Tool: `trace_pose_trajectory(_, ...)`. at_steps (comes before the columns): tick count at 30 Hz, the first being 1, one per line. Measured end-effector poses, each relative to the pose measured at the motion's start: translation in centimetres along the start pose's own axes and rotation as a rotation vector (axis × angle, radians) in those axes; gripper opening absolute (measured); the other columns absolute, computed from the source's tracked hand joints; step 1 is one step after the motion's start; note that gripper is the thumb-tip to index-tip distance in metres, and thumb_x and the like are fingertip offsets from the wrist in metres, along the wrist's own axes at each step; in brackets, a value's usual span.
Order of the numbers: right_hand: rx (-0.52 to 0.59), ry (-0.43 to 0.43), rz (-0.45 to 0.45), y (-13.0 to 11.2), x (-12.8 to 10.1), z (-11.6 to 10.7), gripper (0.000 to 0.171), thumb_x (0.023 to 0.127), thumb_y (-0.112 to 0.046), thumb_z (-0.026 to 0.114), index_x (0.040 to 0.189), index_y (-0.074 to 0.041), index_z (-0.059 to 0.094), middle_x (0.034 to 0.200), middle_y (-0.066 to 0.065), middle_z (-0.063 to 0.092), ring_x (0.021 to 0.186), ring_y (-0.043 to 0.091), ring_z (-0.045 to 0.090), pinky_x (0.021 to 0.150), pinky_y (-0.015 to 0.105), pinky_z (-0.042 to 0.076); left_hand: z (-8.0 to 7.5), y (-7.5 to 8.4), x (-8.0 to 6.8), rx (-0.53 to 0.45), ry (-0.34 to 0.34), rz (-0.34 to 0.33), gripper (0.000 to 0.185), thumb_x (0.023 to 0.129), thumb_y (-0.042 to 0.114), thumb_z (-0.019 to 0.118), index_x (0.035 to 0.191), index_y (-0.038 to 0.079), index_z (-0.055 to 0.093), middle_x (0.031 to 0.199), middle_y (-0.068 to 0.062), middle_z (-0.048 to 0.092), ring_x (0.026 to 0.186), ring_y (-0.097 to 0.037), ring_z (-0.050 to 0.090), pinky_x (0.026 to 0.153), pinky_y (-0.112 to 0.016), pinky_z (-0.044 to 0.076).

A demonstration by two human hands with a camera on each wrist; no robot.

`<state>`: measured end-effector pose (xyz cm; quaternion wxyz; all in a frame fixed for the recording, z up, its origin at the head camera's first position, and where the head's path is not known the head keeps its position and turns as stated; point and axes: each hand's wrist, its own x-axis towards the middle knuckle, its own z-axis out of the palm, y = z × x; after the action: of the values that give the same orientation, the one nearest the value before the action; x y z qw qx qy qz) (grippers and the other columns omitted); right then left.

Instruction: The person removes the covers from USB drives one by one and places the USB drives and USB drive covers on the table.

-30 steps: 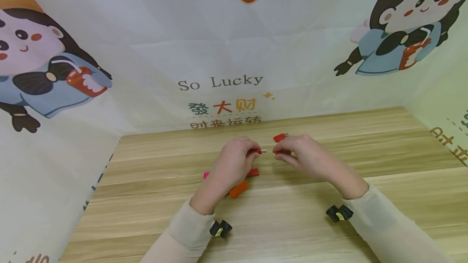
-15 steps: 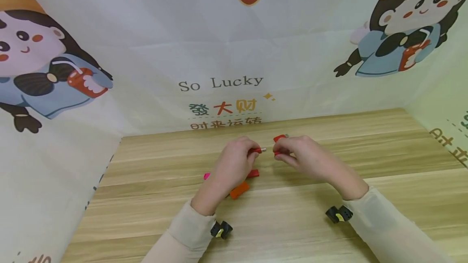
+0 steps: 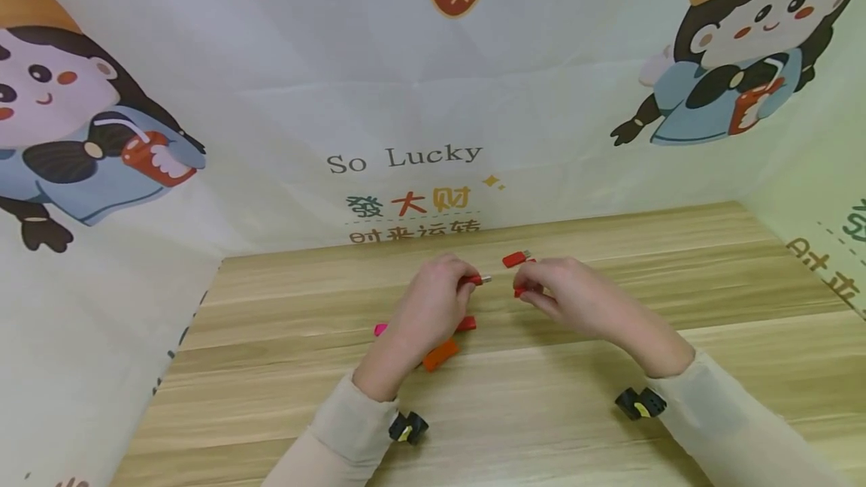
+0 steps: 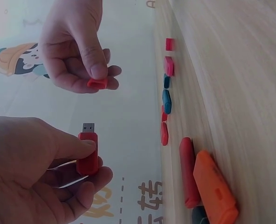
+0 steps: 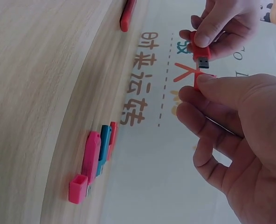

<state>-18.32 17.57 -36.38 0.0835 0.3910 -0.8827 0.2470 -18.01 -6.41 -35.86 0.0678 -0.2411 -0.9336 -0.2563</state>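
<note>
My left hand (image 3: 467, 282) grips a red USB drive (image 3: 476, 279) with its bare metal plug pointing right. My right hand (image 3: 524, 285) pinches a small red cap (image 3: 519, 292) between thumb and fingers, a short gap from the plug. The left wrist view shows the drive (image 4: 87, 156) in my curled fingers and the cap (image 4: 97, 83) above it. In the right wrist view the cap (image 5: 198, 80) sits at my thumb tip, just below the drive (image 5: 200, 51). Both hands hover over the wooden table (image 3: 541, 397).
Another red drive (image 3: 516, 258) lies on the table behind my right hand. An orange drive (image 3: 440, 355), a red one (image 3: 466, 324) and a pink one (image 3: 380, 330) lie under my left hand, with blue ones (image 4: 167, 101) in the same row. Printed cloth walls enclose the table.
My right hand has drawn slightly to the right with the cap, widening the gap to the plug. The left hand has stayed in place.
</note>
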Motion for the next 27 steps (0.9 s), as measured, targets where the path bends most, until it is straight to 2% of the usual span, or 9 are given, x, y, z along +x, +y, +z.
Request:
trace_pose_trajectory(10,-0.080,0.016,-0.015,-0.4,-1.0,-0.6,0.013,0.092,-0.001,0.082,0.098,-0.011,0.075,0.095,-0.005,0.070,0.085,0.012,0.065,0.076,0.033,0.058,0.4,-0.1,0.9,0.033,-0.017,-0.016,0.013,0.104,0.006,0.067,0.110,0.003,0.078,0.110,-0.008,0.069,0.098,-0.023,0.067,0.089,-0.036,0.058)
trace_pose_trajectory(18,-0.068,0.033,-0.027,-0.6,-1.8,-0.9,0.011,0.093,-0.002,0.081,0.098,-0.010,0.075,0.095,-0.004,0.071,0.083,0.009,0.064,0.072,0.030,0.058,0.7,-0.7,2.2,0.079,-0.038,-0.057,0.013,0.104,0.009,0.069,0.111,0.006,0.079,0.111,-0.007,0.069,0.100,-0.024,0.067,0.092,-0.039,0.057)
trace_pose_trajectory(27,-0.066,0.028,-0.037,-0.9,-2.3,-1.4,0.013,0.092,-0.001,0.082,0.096,-0.011,0.074,0.088,-0.008,0.067,0.077,0.005,0.060,0.067,0.025,0.055,1.0,-1.4,3.6,0.059,-0.069,-0.113,0.012,0.103,0.010,0.071,0.111,0.008,0.080,0.110,-0.006,0.076,0.100,-0.023,0.068,0.091,-0.040,0.057)
